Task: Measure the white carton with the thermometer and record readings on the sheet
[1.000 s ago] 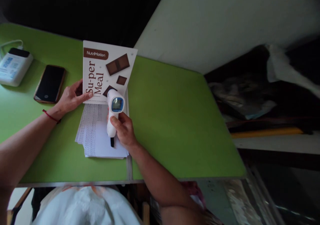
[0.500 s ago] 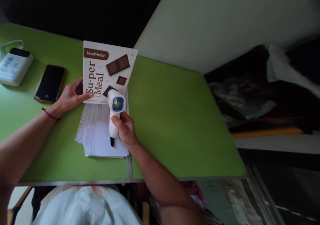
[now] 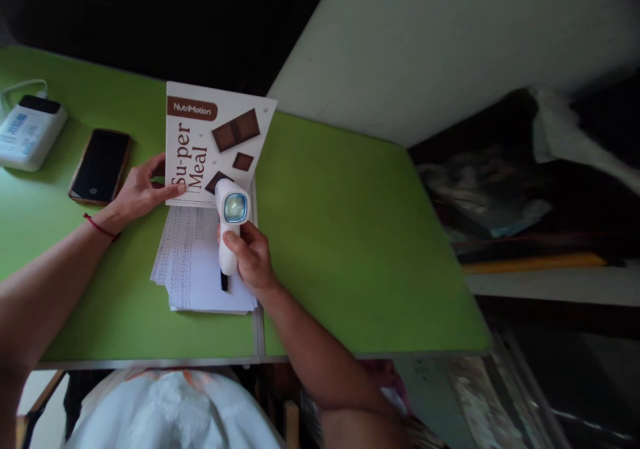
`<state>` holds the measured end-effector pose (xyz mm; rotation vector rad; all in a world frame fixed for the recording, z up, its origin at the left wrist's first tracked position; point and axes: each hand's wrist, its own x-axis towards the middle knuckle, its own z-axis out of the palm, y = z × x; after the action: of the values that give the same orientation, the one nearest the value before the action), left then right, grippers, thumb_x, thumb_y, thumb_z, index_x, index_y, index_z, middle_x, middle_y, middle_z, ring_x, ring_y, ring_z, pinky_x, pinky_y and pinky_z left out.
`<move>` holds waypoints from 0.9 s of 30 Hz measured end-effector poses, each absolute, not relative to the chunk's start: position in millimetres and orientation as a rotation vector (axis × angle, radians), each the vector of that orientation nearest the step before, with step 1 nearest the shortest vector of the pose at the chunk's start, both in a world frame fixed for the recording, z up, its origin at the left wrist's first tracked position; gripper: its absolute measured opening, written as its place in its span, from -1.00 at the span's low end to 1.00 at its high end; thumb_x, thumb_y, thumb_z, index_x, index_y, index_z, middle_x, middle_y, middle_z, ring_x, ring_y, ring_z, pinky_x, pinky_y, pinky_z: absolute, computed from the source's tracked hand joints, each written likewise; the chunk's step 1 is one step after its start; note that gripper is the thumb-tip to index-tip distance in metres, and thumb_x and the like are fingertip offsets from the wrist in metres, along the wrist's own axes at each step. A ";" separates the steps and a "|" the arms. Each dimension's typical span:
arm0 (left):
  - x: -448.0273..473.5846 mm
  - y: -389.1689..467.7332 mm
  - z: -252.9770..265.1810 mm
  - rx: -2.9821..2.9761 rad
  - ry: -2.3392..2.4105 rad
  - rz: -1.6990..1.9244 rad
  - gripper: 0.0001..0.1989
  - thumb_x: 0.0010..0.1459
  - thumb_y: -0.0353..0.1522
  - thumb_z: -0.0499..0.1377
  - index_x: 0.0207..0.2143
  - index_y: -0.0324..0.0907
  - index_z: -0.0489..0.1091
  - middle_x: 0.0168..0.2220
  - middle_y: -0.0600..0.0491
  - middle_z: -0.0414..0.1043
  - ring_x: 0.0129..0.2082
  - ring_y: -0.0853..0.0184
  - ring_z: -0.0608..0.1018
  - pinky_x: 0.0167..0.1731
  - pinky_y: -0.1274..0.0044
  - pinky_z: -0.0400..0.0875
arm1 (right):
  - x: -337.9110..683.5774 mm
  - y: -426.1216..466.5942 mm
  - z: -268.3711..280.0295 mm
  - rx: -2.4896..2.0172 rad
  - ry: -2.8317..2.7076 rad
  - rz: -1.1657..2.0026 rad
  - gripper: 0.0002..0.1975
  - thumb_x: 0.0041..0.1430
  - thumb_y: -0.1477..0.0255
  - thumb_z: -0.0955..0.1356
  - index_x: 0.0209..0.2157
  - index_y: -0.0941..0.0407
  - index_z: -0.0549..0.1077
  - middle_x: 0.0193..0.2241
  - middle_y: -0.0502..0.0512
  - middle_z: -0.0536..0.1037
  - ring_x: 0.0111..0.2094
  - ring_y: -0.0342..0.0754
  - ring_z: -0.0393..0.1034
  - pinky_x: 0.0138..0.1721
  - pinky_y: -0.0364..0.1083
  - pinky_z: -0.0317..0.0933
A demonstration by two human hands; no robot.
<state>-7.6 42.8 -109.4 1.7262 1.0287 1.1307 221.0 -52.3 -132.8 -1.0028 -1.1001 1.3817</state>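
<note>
My left hand (image 3: pixel 145 188) grips the left edge of a white box (image 3: pixel 200 146) printed "NutriMotion Su-per Meal" with brown chocolate pieces, its thumb on the front and its other fingers behind. Wrapped in my right hand (image 3: pixel 251 256) is a white infrared thermometer (image 3: pixel 229 246), its blue-rimmed screen lit and facing me. The thermometer's head overlaps the box's lower right corner; whether they touch I cannot tell. Beneath both lies a stack of papers (image 3: pixel 200 262) with handwritten lines down its left side. A black pen-like thing (image 3: pixel 225 282) rests on the papers, partly hidden by the thermometer's handle.
To the left, a dark smartphone (image 3: pixel 100 167) lies near my left wrist, with a white power bank (image 3: pixel 35 132) and cable beyond it. The green table (image 3: pixel 350 249) meets a pale wall at the back right. Dark shelves with cloth-like items stand at right.
The thermometer's screen has gone from dark to brightly lit. Both hands and the box hold nearly the same place.
</note>
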 end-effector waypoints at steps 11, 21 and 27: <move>-6.8 42.4 -110.5 1.699 1.050 1.108 -0.37 -0.01 -0.03 0.45 -0.01 -0.22 0.46 -0.11 -0.12 0.56 -0.11 0.07 0.62 -0.14 0.30 0.62 | 221.3 -49.9 -130.3 -1.001 -1.136 1.310 -0.55 -0.01 0.02 0.48 -0.38 0.13 0.44 -0.51 -0.02 0.38 -0.52 -0.20 0.19 -0.48 -0.18 0.16; -17.1 52.8 -129.1 1.916 1.239 1.284 -0.30 0.12 0.02 0.33 0.18 -0.13 0.30 0.06 -0.15 0.41 0.05 0.07 0.52 -0.12 0.35 0.57 | 285.2 -25.0 -133.4 -1.528 -1.461 0.564 -0.43 0.05 -0.01 0.41 -0.11 0.18 0.50 -0.25 0.23 0.55 -0.29 0.02 0.43 -0.29 -0.02 0.32; -26.3 59.2 -136.8 2.041 1.454 1.173 -0.24 0.13 -0.08 0.33 0.29 -0.09 0.16 0.09 -0.13 0.36 0.06 0.05 0.50 -0.11 0.32 0.57 | 299.2 -18.1 -139.1 -1.920 -1.736 0.370 -0.59 0.13 0.13 0.38 -0.15 0.16 0.51 -0.23 0.22 0.53 -0.28 0.05 0.41 -0.30 -0.05 0.22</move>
<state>-26.3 59.2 -136.8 2.0413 1.4542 1.1728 299.2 -18.1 -139.1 -1.9201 -1.7364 0.3705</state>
